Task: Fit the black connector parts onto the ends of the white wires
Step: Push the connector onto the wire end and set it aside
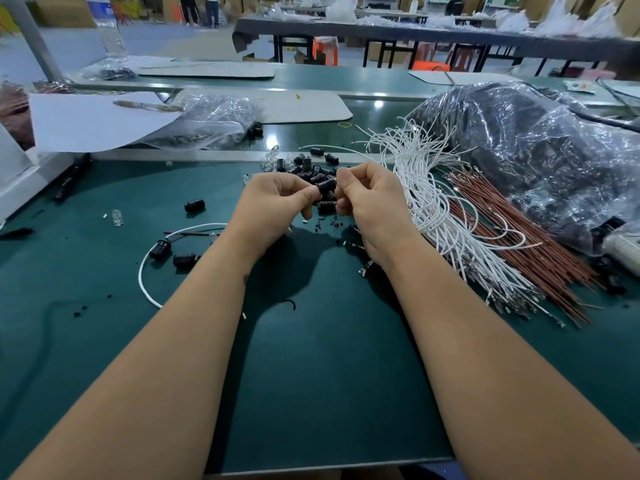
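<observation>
Both hands [277, 199] [372, 199] pinch ribbed black connector [326, 185]; white wires [436, 216] just right

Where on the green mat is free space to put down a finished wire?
The green mat is bare between the two forearms, toward the near edge, and at the near left below the looped white wire. It is crowded around the black connector pile and on the right, under the white wire bundle and brown wires.

Small black cylindrical plastic connector parts [309, 168] heaped loose near the green tabletop's far edge; thin white insulated wires [437, 216] bundled just right of them, fanning toward the right edge, metal-tipped ends nearer.
</observation>
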